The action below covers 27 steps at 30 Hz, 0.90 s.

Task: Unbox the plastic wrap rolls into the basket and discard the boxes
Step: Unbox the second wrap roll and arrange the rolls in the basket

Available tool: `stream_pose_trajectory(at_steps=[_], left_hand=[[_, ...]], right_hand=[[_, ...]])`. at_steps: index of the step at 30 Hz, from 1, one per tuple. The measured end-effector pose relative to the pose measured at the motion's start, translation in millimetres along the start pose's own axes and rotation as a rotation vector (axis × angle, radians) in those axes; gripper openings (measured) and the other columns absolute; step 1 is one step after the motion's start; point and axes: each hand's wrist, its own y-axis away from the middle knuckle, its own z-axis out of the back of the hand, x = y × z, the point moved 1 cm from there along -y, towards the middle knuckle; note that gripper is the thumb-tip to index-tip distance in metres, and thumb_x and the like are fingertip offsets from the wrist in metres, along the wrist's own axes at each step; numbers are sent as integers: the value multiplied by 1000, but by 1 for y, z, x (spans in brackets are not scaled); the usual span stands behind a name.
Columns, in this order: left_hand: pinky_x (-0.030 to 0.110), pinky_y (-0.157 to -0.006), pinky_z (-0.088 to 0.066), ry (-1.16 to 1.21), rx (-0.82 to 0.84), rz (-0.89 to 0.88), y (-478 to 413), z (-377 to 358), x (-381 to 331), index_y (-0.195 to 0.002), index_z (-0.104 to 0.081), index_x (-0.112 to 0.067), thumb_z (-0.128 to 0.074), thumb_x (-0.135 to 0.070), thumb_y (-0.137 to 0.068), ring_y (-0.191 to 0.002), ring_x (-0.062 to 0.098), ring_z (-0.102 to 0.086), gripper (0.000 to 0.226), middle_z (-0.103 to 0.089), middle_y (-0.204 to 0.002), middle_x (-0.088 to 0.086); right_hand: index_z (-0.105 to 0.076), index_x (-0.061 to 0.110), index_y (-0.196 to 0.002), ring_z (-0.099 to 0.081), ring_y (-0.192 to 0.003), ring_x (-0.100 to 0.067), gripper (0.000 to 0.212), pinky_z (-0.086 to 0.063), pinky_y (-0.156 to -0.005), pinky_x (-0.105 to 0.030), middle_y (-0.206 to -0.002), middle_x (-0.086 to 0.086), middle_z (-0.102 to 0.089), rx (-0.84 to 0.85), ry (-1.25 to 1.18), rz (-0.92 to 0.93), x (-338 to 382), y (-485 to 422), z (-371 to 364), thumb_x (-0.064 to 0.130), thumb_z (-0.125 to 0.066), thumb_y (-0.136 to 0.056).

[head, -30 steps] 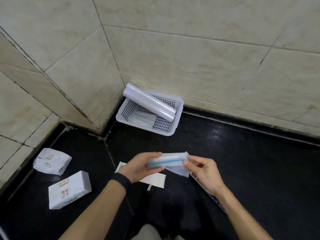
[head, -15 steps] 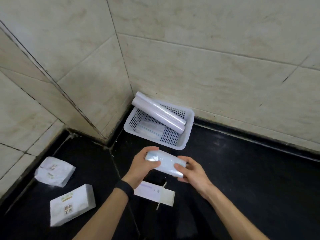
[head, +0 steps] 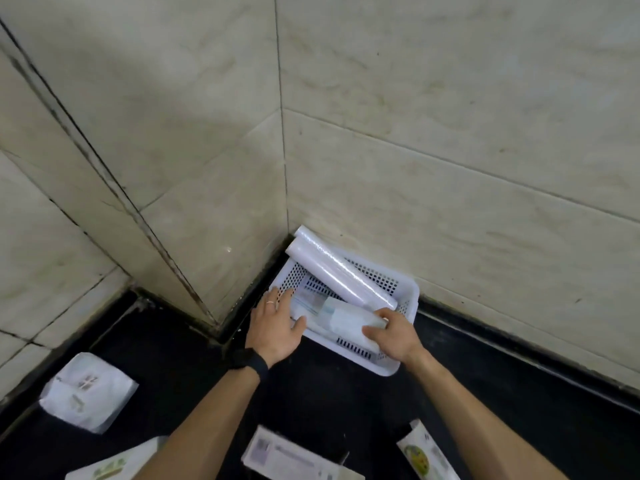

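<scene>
Black floor: both hands (head: 337, 332) at basket (head: 408, 292); box (head: 294, 459) print unreadable.

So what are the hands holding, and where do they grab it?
The right hand holds a short white roll by its near right end, inside the basket. The left hand is open, fingers resting at the roll's other end, not gripping.

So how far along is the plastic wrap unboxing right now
Done: one long plastic wrap roll lies propped across the white basket in the corner. In hand: the right hand is lowering a shorter wrapped roll into the basket, while the left hand rests open at its near rim. Left: flattened boxes on the black floor still need discarding, and white packs lie at left.
</scene>
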Motion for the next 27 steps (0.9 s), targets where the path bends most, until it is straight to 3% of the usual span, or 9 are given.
stream_pose_trajectory(at_steps=[3,5,8,11,16,23,27], left_hand=[[52,-122,1,-191,115,29,-13,-17,17,-158,-2,-24,-29,-54,-100,-151,25,13,71,13,-165,7],[52,-120,7,-214,147,43,-15,-27,22,-157,4,-25,-21,-57,-100,-149,23,23,71,26,-162,4],[53,-119,6,-223,133,36,-15,-34,22,-157,6,-26,-19,-56,-99,-147,25,28,70,34,-157,5],[54,-119,4,-225,113,12,-14,-37,23,-157,6,-29,-18,-56,-99,-147,26,29,68,36,-155,6],[54,-119,5,-218,105,8,-12,-41,27,-155,9,-34,-16,-55,-99,-144,23,33,65,38,-155,4],[55,-118,7,-221,71,20,-11,-46,26,-152,17,-36,-16,-56,-99,-142,23,36,66,40,-154,4],[54,-118,10,-277,83,27,-13,-39,21,-154,16,-32,-16,-56,-98,-148,27,25,68,33,-158,6]], right_hand=[[-55,16,-131,-63,-95,-16,46,-50,-80,-27,-111,-1,-64,97,139,-3,2,-18,-13,28,-66,-88],[-55,19,-127,-60,-95,-18,39,-49,-83,-30,-115,-2,-64,151,287,-2,3,-26,-19,29,-61,-89],[-57,23,-120,-58,-100,-21,31,-45,-84,-31,-124,-2,-62,220,585,10,6,-35,-28,31,-52,-90],[-61,24,-117,-58,-111,-25,36,-49,-93,-39,-127,-2,-60,223,823,32,7,-38,-36,40,-45,-89],[-55,16,-122,-58,-115,-30,36,-49,-98,-44,-129,-9,-58,184,834,48,4,-39,-45,36,-45,-94],[-62,16,-114,-66,-100,-27,26,-54,-86,-37,-117,-8,-68,78,845,136,0,-33,-44,30,-47,-97],[-60,19,-117,-67,-97,-26,32,-53,-79,-34,-116,-5,-67,15,756,185,0,-24,-33,33,-49,-90]])
